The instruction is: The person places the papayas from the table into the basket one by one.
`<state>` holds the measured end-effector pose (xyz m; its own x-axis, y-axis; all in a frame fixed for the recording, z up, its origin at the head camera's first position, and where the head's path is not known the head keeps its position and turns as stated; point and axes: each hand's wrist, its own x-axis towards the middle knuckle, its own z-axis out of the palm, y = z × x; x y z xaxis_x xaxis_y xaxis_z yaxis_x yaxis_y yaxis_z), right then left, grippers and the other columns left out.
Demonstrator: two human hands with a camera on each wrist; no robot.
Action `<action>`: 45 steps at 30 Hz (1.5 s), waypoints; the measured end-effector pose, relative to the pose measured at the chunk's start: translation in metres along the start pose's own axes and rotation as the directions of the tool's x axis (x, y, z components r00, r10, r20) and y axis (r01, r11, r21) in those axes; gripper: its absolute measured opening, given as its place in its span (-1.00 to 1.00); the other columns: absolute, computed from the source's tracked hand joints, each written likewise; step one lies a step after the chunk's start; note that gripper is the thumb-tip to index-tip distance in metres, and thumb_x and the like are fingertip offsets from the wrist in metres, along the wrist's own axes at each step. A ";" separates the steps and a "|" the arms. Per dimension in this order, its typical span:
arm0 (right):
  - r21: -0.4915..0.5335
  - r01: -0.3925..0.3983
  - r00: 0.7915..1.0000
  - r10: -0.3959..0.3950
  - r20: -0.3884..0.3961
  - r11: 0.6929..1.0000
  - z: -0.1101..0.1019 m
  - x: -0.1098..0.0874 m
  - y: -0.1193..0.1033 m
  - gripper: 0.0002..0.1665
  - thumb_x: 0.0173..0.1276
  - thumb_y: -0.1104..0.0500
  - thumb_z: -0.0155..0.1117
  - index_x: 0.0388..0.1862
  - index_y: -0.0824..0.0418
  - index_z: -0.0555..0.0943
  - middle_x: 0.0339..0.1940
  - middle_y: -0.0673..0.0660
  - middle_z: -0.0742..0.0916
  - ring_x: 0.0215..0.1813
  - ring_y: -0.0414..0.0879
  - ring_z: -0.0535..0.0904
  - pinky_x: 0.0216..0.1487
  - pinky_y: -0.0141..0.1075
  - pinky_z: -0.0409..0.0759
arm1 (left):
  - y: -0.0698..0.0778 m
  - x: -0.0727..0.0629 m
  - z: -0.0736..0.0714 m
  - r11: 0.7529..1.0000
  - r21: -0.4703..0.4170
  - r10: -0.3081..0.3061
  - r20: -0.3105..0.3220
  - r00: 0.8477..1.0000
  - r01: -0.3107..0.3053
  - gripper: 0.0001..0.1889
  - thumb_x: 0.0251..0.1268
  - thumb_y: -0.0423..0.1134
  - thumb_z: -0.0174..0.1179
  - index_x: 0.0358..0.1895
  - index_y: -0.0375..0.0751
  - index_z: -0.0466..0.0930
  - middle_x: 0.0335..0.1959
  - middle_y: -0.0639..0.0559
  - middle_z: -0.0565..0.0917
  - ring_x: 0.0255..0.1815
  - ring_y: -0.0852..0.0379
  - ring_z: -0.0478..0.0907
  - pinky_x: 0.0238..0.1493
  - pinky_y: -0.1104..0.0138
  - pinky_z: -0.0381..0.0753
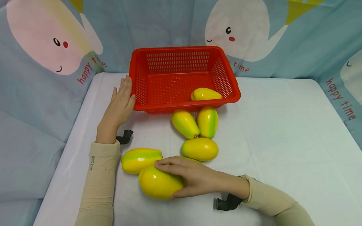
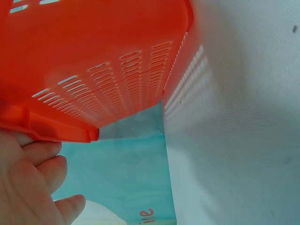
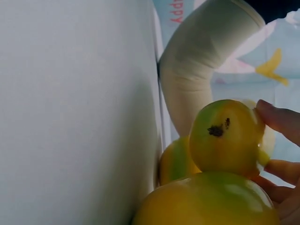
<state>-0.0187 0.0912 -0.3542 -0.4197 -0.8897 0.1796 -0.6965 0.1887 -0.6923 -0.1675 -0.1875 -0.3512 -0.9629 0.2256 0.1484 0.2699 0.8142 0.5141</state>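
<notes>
My right hand (image 1: 195,177) grips a yellow papaya (image 1: 161,182) with thumb and fingers spread round its side. In the right wrist view the held papaya (image 3: 225,136) shows a dark stem scar, and another papaya (image 3: 206,201) fills the foreground. My left hand (image 1: 120,102), fingers fairly straight, touches the left rim of a red plastic basket (image 1: 181,105). From the left wrist, fingers (image 2: 51,164) appear just under the basket's rim. One papaya (image 1: 205,94) lies inside the basket at its front right.
Between basket and right hand lie three papayas: a left one (image 1: 185,124), a right one (image 1: 207,122) and a nearer one (image 1: 200,149). Another papaya (image 1: 141,160) lies beside the held one; one more (image 1: 188,158) is mostly hidden behind the right hand. A printed curtain (image 1: 169,25) backs the white table (image 1: 282,131).
</notes>
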 end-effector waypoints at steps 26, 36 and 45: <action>0.134 0.024 0.983 0.001 -0.183 0.991 -0.023 0.001 0.009 -0.02 0.00 0.13 0.54 0.38 0.31 0.29 0.35 0.13 0.43 0.35 -0.08 0.32 0.33 -0.21 0.29 | -0.002 0.000 -0.001 1.000 0.005 0.005 -0.003 1.000 -0.005 -0.34 0.45 -0.13 -0.26 0.51 -0.21 -0.26 0.53 -0.03 -0.20 0.52 0.07 -0.32 0.42 0.02 -0.40; 0.149 0.021 0.955 0.025 -0.296 0.989 -0.039 -0.003 0.015 -0.05 -0.07 0.21 0.57 0.33 0.34 0.36 0.32 0.17 0.47 0.31 -0.01 0.37 0.29 -0.16 0.34 | -0.002 -0.001 -0.002 1.000 0.005 0.004 0.005 1.000 -0.004 -0.34 0.45 -0.11 -0.28 0.50 -0.21 -0.26 0.53 -0.03 -0.20 0.52 0.07 -0.32 0.42 -0.03 -0.36; 0.217 -0.007 0.926 0.088 -0.366 0.976 -0.054 -0.008 0.022 -0.05 -0.11 0.37 0.55 0.33 0.35 0.36 0.29 0.18 0.48 0.21 -0.04 0.41 0.13 -0.17 0.50 | -0.002 0.000 0.000 1.000 -0.005 0.007 0.009 1.000 -0.006 -0.35 0.46 -0.11 -0.30 0.51 -0.21 -0.26 0.53 -0.01 -0.22 0.52 0.08 -0.33 0.42 -0.01 -0.38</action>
<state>-0.0625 0.1253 -0.3331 -0.6630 -0.6554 0.3618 -0.5510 0.1002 -0.8285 -0.1685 -0.1891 -0.3518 -0.9611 0.2359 0.1437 0.2762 0.8098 0.5177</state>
